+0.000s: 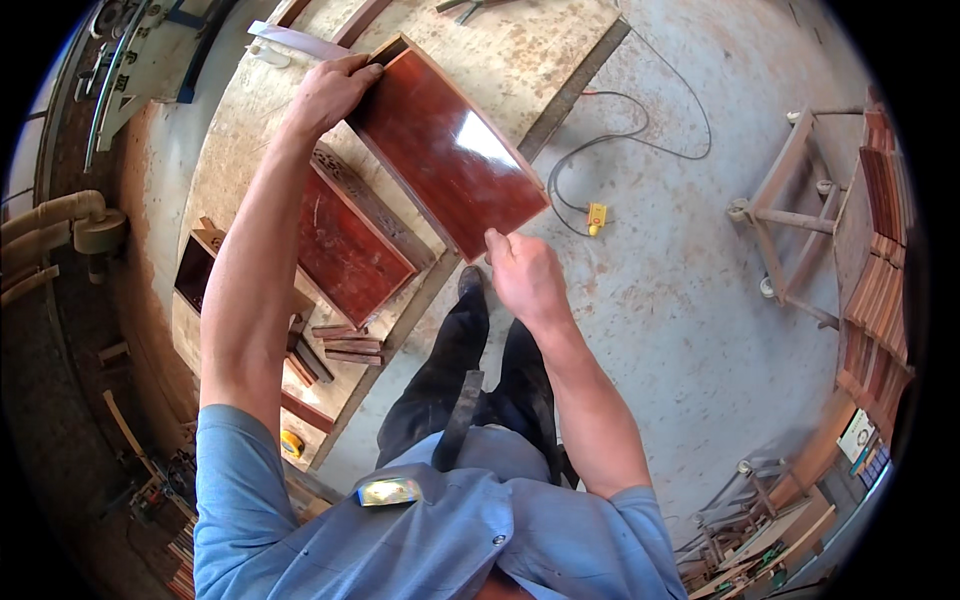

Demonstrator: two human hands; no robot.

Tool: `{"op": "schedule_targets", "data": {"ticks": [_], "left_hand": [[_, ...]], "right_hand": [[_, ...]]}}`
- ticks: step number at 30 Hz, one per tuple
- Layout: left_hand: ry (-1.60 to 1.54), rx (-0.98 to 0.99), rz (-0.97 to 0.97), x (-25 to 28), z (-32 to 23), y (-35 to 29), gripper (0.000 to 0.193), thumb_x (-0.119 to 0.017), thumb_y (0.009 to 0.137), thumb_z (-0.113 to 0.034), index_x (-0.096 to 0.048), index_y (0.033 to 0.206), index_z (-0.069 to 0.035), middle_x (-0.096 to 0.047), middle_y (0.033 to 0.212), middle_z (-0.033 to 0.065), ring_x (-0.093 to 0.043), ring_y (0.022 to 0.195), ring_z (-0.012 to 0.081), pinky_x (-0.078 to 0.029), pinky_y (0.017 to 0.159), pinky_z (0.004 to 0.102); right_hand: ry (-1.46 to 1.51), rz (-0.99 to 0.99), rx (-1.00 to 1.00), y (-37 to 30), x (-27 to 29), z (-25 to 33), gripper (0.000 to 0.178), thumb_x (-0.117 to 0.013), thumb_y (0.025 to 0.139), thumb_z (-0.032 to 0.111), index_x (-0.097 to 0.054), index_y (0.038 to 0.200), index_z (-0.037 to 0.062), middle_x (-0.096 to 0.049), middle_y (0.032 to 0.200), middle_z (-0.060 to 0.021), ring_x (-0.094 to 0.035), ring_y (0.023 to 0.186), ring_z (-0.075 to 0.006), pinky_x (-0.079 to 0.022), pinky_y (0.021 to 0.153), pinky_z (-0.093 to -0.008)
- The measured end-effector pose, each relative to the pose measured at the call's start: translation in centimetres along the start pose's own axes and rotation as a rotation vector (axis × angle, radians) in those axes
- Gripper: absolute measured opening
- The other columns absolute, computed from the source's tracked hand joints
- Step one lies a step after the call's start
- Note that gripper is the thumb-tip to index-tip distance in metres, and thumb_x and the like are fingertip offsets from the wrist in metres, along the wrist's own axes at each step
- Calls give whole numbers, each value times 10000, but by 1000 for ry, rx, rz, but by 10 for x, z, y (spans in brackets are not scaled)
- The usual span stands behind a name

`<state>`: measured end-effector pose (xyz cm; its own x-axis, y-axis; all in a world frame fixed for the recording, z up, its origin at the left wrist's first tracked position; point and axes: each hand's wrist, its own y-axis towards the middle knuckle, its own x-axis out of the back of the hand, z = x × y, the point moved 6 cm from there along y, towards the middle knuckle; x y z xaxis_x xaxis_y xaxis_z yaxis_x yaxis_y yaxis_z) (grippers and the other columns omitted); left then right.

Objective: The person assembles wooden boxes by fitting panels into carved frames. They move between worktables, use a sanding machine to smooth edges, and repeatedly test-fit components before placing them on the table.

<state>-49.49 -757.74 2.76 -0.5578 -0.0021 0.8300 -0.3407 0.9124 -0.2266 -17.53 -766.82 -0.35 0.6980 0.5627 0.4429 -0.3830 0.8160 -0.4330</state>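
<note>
I hold a glossy red-brown wooden drawer (pixel 440 150) tilted above the workbench's edge, with light shining off its flat face. My left hand (pixel 335 95) is closed over its far left corner. Down at the near right end, my right hand (pixel 528 280) pinches the edge, thumb up against the rim; its other fingers are curled and partly hidden. A second red-brown drawer (pixel 345 235) lies on the bench, under and left of the held one, with dark carved-looking work along one side. Several short wood strips (pixel 350 345) lie by its near end.
The worn workbench (pixel 540 60) also bears a white bottle (pixel 268 55), a small dark box (pixel 195 272) and a yellow tape measure (pixel 291 444). On the floor, a black cable runs to a yellow socket box (pixel 596 218). A wheeled frame (pixel 785 225) and stacked wood pieces (pixel 880 270) stand right.
</note>
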Motion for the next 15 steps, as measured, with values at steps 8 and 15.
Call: {"op": "schedule_targets", "data": {"ticks": [8,15], "left_hand": [[-18,-37,-46,-1,2,-2,439,-586,898,-386,-639,1234,-109,-670,1146,181,-622,1085,325,-458,943,384],[-6,-53,-59,1,0,-3,417,-591,893,-366,-645,1227,-123,-670,1153,168,-620,1089,324,-458,945,386]], "right_hand": [[-2,-25,58,11,-4,9,443,-530,949,298,-596,667,-38,-596,720,-277,-580,702,-469,-462,631,-502],[-51,-48,106,16,-8,11,450,-528,948,292,-603,661,-47,-601,720,-274,-588,713,-465,-468,637,-504]]}}
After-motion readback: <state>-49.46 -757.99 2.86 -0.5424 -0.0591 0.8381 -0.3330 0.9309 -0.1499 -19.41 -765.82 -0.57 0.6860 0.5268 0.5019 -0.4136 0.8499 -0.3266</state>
